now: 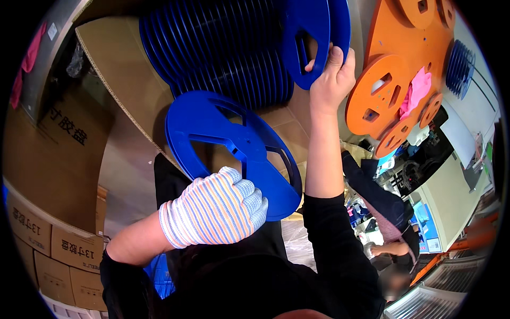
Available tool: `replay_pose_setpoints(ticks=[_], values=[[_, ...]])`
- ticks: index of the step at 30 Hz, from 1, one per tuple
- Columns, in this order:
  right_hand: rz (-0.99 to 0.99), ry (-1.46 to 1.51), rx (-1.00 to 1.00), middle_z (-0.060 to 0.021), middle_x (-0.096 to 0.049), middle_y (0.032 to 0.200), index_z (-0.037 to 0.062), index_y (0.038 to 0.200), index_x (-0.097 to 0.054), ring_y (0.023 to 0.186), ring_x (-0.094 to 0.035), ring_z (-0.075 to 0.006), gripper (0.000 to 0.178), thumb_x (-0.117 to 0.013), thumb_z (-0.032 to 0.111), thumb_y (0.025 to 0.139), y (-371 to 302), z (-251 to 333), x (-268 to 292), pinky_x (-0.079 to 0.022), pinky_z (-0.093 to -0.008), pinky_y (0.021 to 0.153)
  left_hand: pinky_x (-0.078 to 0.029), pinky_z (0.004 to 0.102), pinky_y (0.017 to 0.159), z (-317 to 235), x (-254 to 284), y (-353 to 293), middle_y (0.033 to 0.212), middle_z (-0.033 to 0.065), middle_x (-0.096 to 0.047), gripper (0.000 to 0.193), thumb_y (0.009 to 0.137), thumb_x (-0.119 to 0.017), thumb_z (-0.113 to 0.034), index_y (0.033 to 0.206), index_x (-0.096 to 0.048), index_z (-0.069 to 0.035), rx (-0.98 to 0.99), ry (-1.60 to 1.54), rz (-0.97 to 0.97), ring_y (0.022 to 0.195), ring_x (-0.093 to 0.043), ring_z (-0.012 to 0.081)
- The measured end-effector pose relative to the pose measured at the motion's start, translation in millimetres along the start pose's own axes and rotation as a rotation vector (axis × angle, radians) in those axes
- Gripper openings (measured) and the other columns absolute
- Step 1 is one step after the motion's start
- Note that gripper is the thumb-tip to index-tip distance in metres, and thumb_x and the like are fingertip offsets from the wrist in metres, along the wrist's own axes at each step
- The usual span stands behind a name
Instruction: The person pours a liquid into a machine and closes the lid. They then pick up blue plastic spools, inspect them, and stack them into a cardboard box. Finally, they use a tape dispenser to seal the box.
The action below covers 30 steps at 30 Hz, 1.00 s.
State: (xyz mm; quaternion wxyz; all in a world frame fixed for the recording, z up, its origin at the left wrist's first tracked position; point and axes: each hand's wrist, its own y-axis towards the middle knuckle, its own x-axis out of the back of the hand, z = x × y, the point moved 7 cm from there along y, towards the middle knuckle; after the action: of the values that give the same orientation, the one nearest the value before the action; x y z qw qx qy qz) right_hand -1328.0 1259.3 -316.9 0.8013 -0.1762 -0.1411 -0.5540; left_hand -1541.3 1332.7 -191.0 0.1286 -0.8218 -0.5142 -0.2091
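My left hand, in a striped knit glove, is closed on the near rim of a blue plastic reel. That reel has large cut-out windows and is tilted in front of my body. Farther up and to the right, my bare right hand grips a second blue plastic reel by its lower edge, the thumb lying along one flange. Beyond both hands, a cardboard box holds tight rows of stacked blue reels standing on edge. The gloved fingertips are partly hidden under the hand.
Orange discs with cut-outs stand to the right, a pink cloth on them. More blue reels hang beyond. At lower right another person works by a cluttered bench. Stacked cartons line the lower left.
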Motion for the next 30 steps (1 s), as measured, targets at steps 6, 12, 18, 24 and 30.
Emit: replay_pose_setpoints(ticks=[6,12,18,24,30], values=[[0.187,-0.423,0.145,-0.0156,-0.063,0.105,-0.0003,0.116,-0.056,0.097,-0.063,-0.0262,0.026,-0.056,0.017,0.096,-4.3,-29.0,-18.8,-0.05,-0.0381,0.086,-0.05,0.032,0.066,-0.1,1.0,0.1,0.085,0.0079,-0.071,0.025,0.074,-0.063,-0.022,0.093,-0.071,-0.007,0.001,-0.036,-0.014,0.073,-0.067,0.0204],[0.672,0.041,-0.177,-0.0161,-0.042,0.145,0.0014,0.139,-0.045,0.136,-0.038,-0.0302,0.063,-0.052,0.045,0.095,-114.2,-10.2,34.2,-0.03,-0.0439,0.112,-0.048,0.0338,0.064,12.5,4.9,-2.9,0.074,0.0044,-0.064,0.019,0.073,-0.061,-0.023,0.083,-0.068,-0.009,0.034,-0.05,-0.132,0.07,-0.063,0.0209],[1.141,0.062,-0.342,-0.0205,-0.046,0.14,-0.0031,0.135,-0.048,0.132,-0.042,-0.037,0.076,-0.047,0.06,0.092,-178.5,49.7,49.7,-0.034,-0.0459,0.108,-0.045,0.0353,0.058,19.2,0.2,26.5,0.065,0.0056,-0.056,0.012,0.069,-0.058,-0.023,0.066,-0.059,-0.012,0.029,-0.083,-0.169,0.064,-0.058,0.0226],[1.124,-0.075,-0.272,-0.0254,-0.045,0.136,-0.0043,0.128,-0.049,0.13,-0.043,-0.0422,0.071,-0.068,0.047,0.083,-169.8,52.2,68.6,-0.034,-0.0481,0.107,-0.051,0.0401,0.083,12.1,-9.2,51.4,0.106,0.0099,-0.065,0.034,0.074,-0.063,-0.028,0.105,-0.067,-0.015,-0.027,-0.28,-0.107,0.099,-0.062,0.0274],[0.724,0.129,-0.317,-0.0175,-0.055,0.12,0.0005,0.112,-0.057,0.127,-0.047,-0.0412,0.053,-0.073,0.041,0.081,-155.1,50.6,112.4,-0.036,-0.0511,0.105,-0.051,0.0373,0.073,28.2,7.2,36.0,0.097,0.0099,-0.064,0.024,0.068,-0.066,-0.017,0.09,-0.063,-0.006,-0.032,0.008,-0.759,0.091,-0.062,0.0294]])
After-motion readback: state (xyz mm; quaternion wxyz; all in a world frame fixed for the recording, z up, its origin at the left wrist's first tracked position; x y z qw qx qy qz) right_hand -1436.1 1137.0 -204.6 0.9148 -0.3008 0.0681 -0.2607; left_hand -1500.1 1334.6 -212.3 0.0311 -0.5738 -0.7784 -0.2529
